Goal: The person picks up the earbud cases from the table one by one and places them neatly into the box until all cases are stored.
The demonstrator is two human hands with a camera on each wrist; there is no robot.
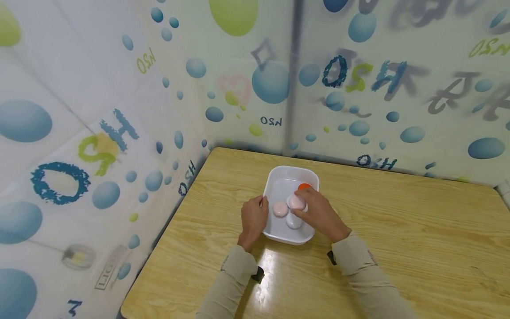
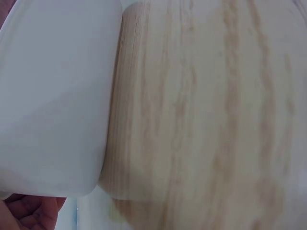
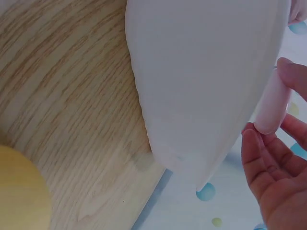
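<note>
A white tray [image 1: 275,234] with rounded corners stands on the table. My left hand [image 1: 254,215] grips its left rim; in the left wrist view, curled fingers [image 2: 36,211] show at the tray's edge. Over the tray, my right hand [image 1: 320,212] pinches a smooth, pale pink rounded disc [image 1: 297,202] between thumb and fingers. The right wrist view shows this disc [image 3: 273,105] edge-on, above the rim. Inside the tray lie another pale pink disc [image 1: 280,209] and a white rounded piece [image 1: 294,221]. An orange-red round piece [image 1: 304,186] is partly hidden by my right hand.
The wood-grain table [image 1: 418,230] reaches past the tray on both sides. Printed wall coverings [image 1: 247,133] stand along its back and left edges. A blurred yellow rounded shape [image 3: 21,191] shows at the lower left of the right wrist view.
</note>
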